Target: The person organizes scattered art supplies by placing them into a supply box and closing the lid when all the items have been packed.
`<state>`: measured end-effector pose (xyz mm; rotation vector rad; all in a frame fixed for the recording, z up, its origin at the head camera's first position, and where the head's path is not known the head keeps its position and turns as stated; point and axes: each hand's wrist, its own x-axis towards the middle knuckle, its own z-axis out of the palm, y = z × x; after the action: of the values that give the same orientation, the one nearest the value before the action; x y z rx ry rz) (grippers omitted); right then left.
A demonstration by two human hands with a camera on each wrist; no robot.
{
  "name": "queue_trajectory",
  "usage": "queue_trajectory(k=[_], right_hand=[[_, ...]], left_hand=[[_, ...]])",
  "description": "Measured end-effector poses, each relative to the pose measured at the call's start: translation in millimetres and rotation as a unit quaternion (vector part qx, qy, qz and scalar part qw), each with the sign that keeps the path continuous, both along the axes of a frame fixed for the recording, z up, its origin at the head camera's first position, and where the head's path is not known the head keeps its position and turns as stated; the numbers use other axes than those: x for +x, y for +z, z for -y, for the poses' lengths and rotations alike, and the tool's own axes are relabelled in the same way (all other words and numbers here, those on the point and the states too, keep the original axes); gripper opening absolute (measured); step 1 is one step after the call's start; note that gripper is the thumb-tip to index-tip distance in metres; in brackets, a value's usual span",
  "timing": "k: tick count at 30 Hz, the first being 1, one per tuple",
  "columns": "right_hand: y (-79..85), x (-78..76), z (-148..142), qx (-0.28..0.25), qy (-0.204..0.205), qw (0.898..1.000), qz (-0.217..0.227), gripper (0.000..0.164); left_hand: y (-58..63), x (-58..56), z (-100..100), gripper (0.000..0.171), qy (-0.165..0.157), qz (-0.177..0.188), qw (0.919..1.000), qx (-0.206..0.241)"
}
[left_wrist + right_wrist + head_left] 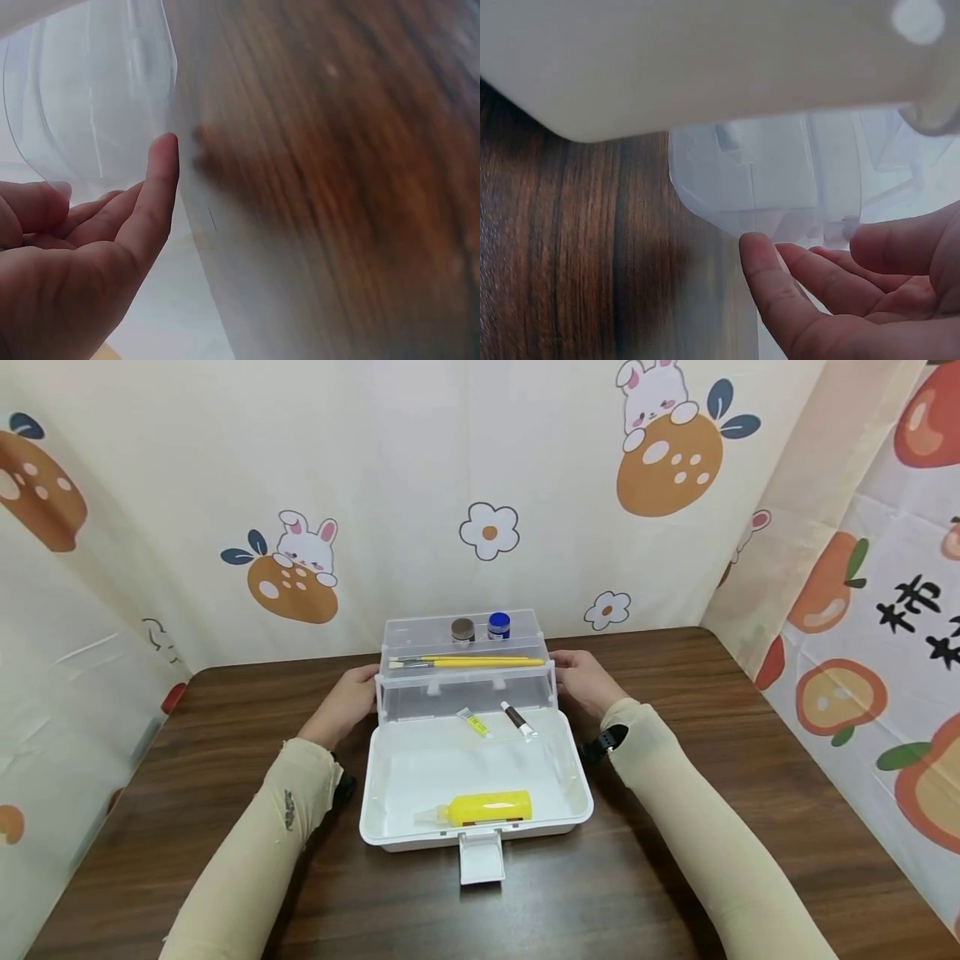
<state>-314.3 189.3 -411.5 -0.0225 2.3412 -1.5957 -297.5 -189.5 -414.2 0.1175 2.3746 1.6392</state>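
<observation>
A white plastic storage box (450,760) stands open, with its clear lid (465,693) raised at the back. My left hand (352,697) holds the lid's left edge; in the left wrist view, the thumb and fingers (163,161) are at the clear plastic rim. On the other side, my right hand (585,681) grips the right edge, thumb and fingers (761,259) meeting the rim. Inside the box lie a yellow squeeze bottle (491,807), a small yellow tube (474,722) and a dark-labelled tube (516,717). The front latch (482,860) hangs down.
Two yellow-handled paintbrushes (480,662) lie across the clear upper part, with a brown paint jar (462,630) and a blue-capped jar (498,626) behind them. The box stands on a dark wooden table (675,877) close to a printed curtain (405,485).
</observation>
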Motion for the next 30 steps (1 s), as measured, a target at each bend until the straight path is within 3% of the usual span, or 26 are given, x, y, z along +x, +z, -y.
queue_trajectory(k=[6, 14, 23, 30], right_hand=[[2.5, 1.7, -2, 0.015, 0.006, 0.999, -0.033, 0.045], [5.0, -0.8, -1, -0.013, 0.006, 0.997, -0.07, 0.042], [15.5, 1.4, -1, -0.033, -0.029, 0.996, -0.08, 0.043], [28.7, 4.5, 1, -0.071, -0.037, 0.992, -0.101, 0.042]], left_hand=[[2.4, -0.3, -4, 0.048, 0.024, -0.021, 0.9994, 0.016], [6.0, 0.8, -3, 0.049, 0.05, -0.03, 0.9981, 0.019], [25.4, 1.8, 0, 0.048, 0.08, -0.021, 0.9966, -0.008], [40.0, 6.7, -2, 0.051, 0.096, -0.04, 0.9943, 0.024]])
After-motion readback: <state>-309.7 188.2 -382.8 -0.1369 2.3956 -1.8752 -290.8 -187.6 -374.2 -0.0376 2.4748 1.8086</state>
